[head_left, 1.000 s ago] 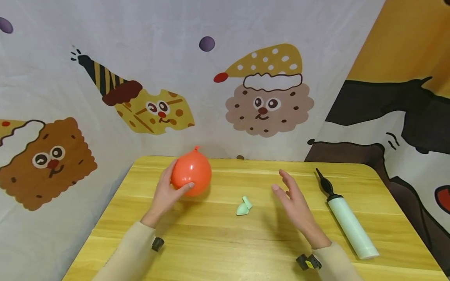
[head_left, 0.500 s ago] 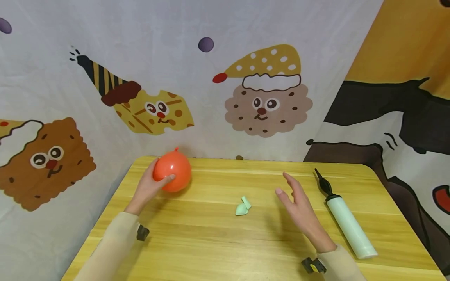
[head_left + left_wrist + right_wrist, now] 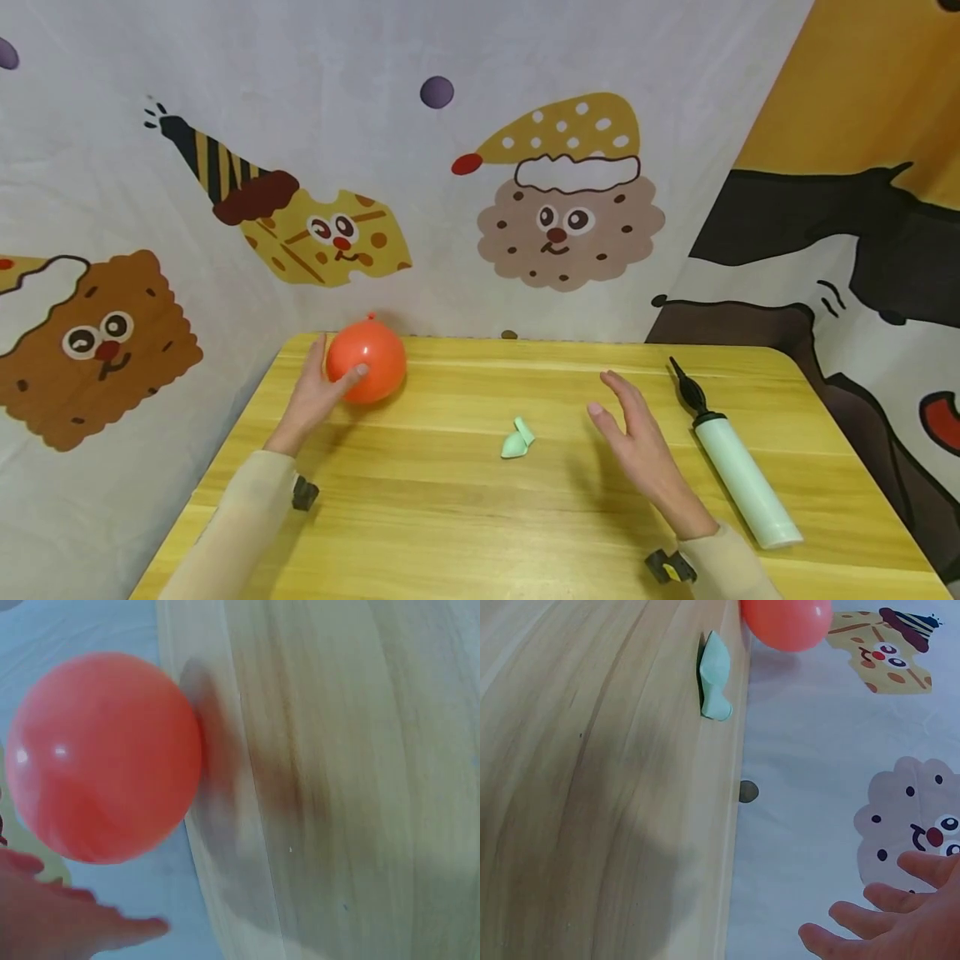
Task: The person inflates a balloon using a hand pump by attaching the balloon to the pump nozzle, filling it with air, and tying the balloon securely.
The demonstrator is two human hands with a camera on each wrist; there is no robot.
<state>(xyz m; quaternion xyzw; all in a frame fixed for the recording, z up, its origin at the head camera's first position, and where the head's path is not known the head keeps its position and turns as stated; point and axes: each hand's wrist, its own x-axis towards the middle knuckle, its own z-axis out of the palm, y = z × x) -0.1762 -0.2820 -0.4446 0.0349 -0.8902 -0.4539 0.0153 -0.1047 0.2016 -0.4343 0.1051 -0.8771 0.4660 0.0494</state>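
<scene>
On the far left of the table sits an inflated orange-red balloon, its knot pointing to the back. My left hand is beside it with fingers spread; the thumb overlaps the balloon in the head view. In the left wrist view a gap shows between most of the hand and the balloon. My right hand hovers over the right half of the table, holding nothing, its fingers relaxed. Between the hands lies a deflated pale green balloon, also seen in the right wrist view.
A balloon hand pump, pale green with a black nozzle, lies at the right of the wooden table. A cloth printed with cartoon snacks hangs behind the table and on its left.
My left hand carried the orange-red balloon leftward, then its fingers straightened and came away from the balloon. My right hand shifted slightly right and stayed without anything in it.
</scene>
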